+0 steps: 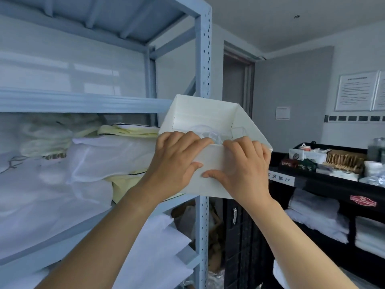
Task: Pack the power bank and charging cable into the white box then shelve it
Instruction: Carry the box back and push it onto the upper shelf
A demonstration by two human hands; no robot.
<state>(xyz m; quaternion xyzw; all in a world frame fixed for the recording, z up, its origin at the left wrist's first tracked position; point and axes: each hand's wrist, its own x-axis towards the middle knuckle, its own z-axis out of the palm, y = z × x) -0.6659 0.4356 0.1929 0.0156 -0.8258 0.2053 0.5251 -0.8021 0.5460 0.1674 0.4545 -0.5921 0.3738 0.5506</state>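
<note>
An open-topped white box point(210, 113) is held up in the air in front of the blue shelf's right upright point(203, 65). My left hand point(177, 161) grips its near wall, fingers hooked over the rim and thumb on the outside. My right hand point(242, 165) grips the same wall beside it. Inside the box, a clear plastic wrap or coiled white cable point(205, 130) shows just past my fingers. The power bank cannot be made out.
The blue metal shelf point(83, 100) at left holds white and pale yellow bagged linens point(98, 155). A black housekeeping cart point(333, 184) with supplies and folded towels stands at right. A doorway point(235, 80) lies behind the box.
</note>
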